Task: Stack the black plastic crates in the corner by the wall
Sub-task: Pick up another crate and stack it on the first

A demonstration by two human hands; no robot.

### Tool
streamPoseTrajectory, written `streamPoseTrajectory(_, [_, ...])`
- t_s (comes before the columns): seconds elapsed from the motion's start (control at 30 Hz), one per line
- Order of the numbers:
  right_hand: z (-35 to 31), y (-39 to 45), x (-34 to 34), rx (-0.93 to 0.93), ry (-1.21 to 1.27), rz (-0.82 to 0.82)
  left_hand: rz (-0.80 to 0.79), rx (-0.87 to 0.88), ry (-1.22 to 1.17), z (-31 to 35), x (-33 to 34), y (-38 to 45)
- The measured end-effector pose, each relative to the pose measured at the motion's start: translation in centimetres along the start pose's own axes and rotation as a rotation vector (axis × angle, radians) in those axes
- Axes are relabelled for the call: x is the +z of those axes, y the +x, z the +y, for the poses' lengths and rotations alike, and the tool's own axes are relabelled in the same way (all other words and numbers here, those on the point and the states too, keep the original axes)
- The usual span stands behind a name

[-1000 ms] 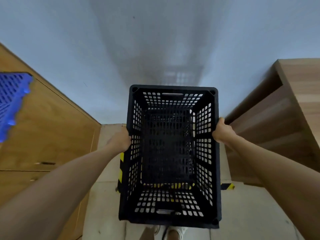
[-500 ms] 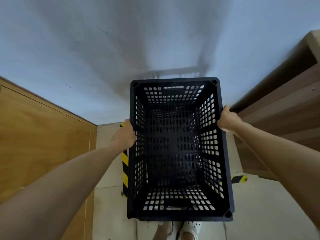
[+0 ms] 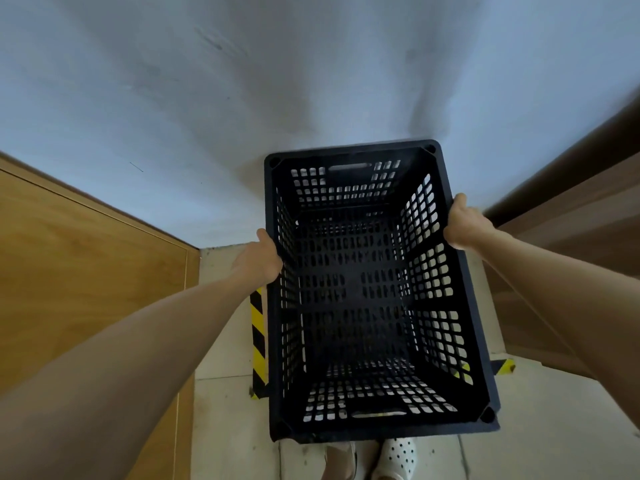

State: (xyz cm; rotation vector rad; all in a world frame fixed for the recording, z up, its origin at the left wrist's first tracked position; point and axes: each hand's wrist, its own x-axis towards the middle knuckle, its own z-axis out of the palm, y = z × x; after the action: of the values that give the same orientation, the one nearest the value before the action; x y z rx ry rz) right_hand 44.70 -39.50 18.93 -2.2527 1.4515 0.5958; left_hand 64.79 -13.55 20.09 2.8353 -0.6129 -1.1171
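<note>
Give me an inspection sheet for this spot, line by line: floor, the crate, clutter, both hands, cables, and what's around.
Surface: pale tiled floor with yellow-black hazard tape running beside the crate.
Job's things: one black plastic crate, open top up, empty, held off the floor near the wall; no other crate seen.
Clutter: nothing seen.
Grippers: left hand grips the crate's left rim; right hand grips its right rim.
Cables: nothing seen.
Surroundings: grey-white wall ahead, wooden door panel at left, brown wooden unit at right, white shoe below the crate.
</note>
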Motion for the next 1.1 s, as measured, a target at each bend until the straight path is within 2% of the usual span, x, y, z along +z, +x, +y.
streamPoseTrajectory(0.17, [0.3,-0.2,0.2,-0.020,0.023,0.018,-0.053,0.029,0.043,0.3,-0.3,0.2])
streamPoseTrajectory(0.33, [2.0,-2.4,1.3,0.040,-0.008,-0.098,-0.054,0.023,0.052,0.6,0.2,0.3])
streamPoseTrajectory(0.43, [2.6,-2.9,1.6,-0.012,-0.055,-0.030,-0.063,0.026,0.003,0.5,0.4,0.8])
streamPoseTrajectory(0.73, [3.8,-2.5,1.6,-0.008,-0.079,0.010,-0.063,0.039,-0.062,0.6,2.1,0.7])
streamPoseTrajectory(0.87, [3.8,-2.9,2.0,0.003,-0.070,0.011,-0.009,-0.021,-0.057,1.4,1.9,0.8])
streamPoseTrajectory(1.1, [4.5,-3.4,2.7,-0.027,0.008,-0.044,-0.156,-0.134,-0.160,2.1,0.9,0.6])
